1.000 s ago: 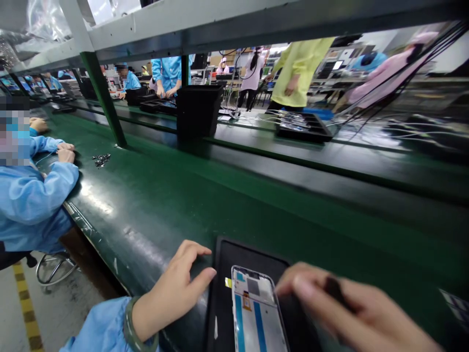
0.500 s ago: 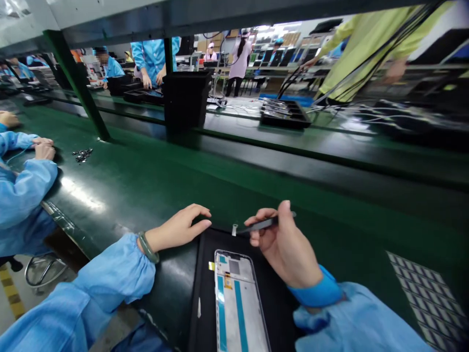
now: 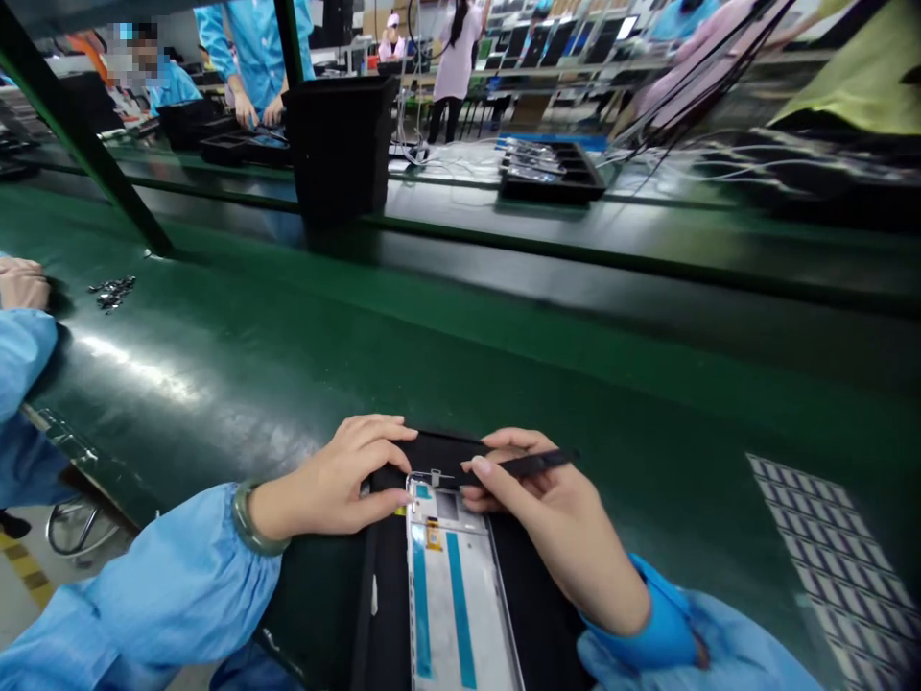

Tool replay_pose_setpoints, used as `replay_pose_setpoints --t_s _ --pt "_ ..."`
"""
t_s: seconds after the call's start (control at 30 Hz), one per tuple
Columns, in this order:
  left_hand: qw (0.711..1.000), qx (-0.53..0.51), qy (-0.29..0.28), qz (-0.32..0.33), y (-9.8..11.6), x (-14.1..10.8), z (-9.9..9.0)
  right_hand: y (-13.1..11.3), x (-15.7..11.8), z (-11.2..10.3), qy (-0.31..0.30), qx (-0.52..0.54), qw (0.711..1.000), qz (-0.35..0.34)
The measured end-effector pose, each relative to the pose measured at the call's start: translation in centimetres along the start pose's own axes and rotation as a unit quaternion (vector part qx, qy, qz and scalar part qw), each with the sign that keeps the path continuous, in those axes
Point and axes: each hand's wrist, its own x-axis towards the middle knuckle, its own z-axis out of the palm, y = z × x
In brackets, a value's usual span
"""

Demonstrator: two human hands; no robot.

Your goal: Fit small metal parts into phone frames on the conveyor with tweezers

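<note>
A silver phone frame [image 3: 443, 595] with blue strips lies face up on a black mat [image 3: 551, 624]. My left hand [image 3: 352, 480] is at its upper left corner, thumb and forefinger pressed against the edge. In my right hand [image 3: 547, 509] I hold dark tweezers [image 3: 536, 464], gripped between thumb and fingers; their tips are hidden behind my fingertips. A small pale metal bracket [image 3: 436, 477] is just over the frame's top edge, close to the right fingertips. Whether it touches the frame, I cannot tell.
A sheet of small rectangular parts [image 3: 835, 557] lies to the right on the green bench [image 3: 288, 355]. Small dark parts [image 3: 111, 293] are heaped at left, near a co-worker's hand [image 3: 23, 283]. A black bin [image 3: 342, 149] and a parts tray [image 3: 551, 171] stand beyond.
My right hand has brought the tweezers and the small bracket down and left to the frame's top. My left hand has moved onto the frame's corner. The view has tilted down.
</note>
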Motion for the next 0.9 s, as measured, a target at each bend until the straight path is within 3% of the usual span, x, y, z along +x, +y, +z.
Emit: replay_pose_setpoints --t_s 0.23,0.63,0.9 --pt "0.999 0.008 -0.05 0.001 0.8 0.2 -0.2 0.8 -0.3 0.1 0.043 -0.058 0.997 -0.033" --pt "0.997 0.038 -0.061 -0.001 1.1 0.0 0.0 1.2 -0.3 0.3 -0.002 -0.12 0.99 -0.077" --pt "0.997 0.037 -0.069 -0.005 1.2 -0.1 0.0 1.1 -0.4 0.3 0.008 -0.126 0.99 -0.057"
